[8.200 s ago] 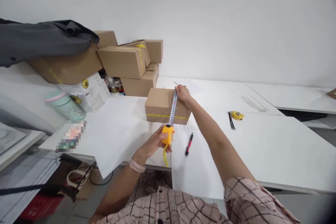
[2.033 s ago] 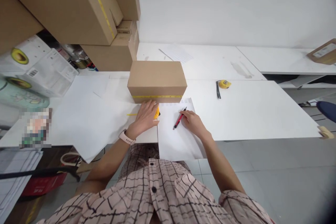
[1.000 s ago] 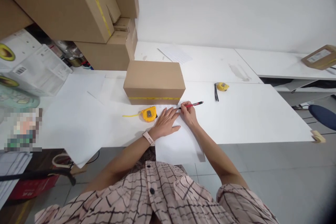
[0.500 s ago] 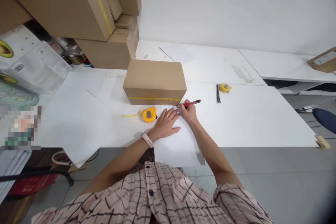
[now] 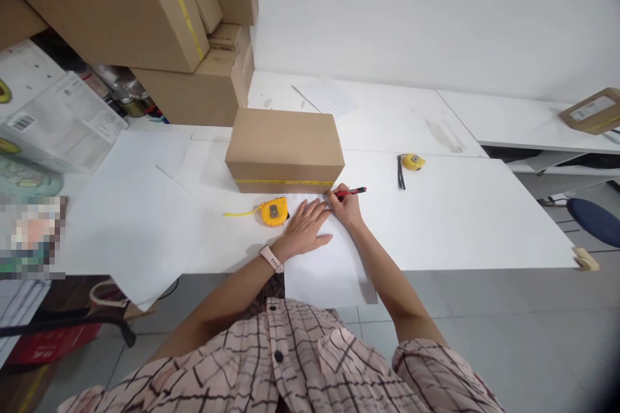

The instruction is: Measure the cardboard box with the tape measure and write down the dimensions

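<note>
Grips the pen in the right hand, with long axis crosswise, butt end rightward, writing end toward the paper just in front of the box. Rests the left hand flat on the paper, unclenched, beside the orange tape measure.

Mostly matt card, paper and plastic on my screen.
I see a box in smooth matt cardboard, a tape measure in glossy plastic, a pen in smooth plastic, a sheet of matt paper over the near edge of the smooth tabletop, and a shirt of wrinkled cloth.
</note>
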`<state>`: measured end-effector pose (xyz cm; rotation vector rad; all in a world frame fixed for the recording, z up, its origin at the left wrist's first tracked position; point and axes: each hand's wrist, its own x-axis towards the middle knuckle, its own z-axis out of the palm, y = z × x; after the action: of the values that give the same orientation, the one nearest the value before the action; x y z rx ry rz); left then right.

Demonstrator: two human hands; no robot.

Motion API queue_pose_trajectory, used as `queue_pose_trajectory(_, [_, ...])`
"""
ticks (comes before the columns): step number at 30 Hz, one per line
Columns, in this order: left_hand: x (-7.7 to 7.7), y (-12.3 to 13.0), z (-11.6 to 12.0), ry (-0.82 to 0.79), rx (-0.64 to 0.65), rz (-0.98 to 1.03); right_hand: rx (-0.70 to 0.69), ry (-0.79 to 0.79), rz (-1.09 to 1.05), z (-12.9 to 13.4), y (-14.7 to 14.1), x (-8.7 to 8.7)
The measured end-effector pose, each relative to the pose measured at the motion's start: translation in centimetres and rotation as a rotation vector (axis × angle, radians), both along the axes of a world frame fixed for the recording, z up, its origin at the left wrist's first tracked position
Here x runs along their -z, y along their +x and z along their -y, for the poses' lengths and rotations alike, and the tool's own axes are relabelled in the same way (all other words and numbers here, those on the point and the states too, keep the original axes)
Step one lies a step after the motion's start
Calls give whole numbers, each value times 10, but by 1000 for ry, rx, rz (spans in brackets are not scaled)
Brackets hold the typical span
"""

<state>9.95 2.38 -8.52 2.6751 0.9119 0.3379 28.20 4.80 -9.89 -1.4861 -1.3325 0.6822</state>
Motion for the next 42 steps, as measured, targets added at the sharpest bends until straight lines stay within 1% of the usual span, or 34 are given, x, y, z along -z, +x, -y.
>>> queue_pose_trajectory(5, [-2, -1, 1, -6, -2, -1, 1, 8, 0, 0, -1, -1])
queue_pose_trajectory(13, [2, -1, 0, 12, 1, -9, 13, -15, 14, 2, -2, -8])
queue_pose_trajectory(23, [-3, 0, 0, -15, -3, -16, 26, -15, 9, 3, -3, -10])
queue_pose_trajectory(29, [-2, -1, 0, -23, 3, -13, 30, -31, 15, 2, -2, -10])
queue_pose_trajectory(36, [1, -1, 0, -17, 2, 7, 66, -32, 19, 2, 0, -8])
queue_pose_trajectory(42, [1, -1, 0, -14, 7, 7, 40, -12, 38, 1, 1, -5])
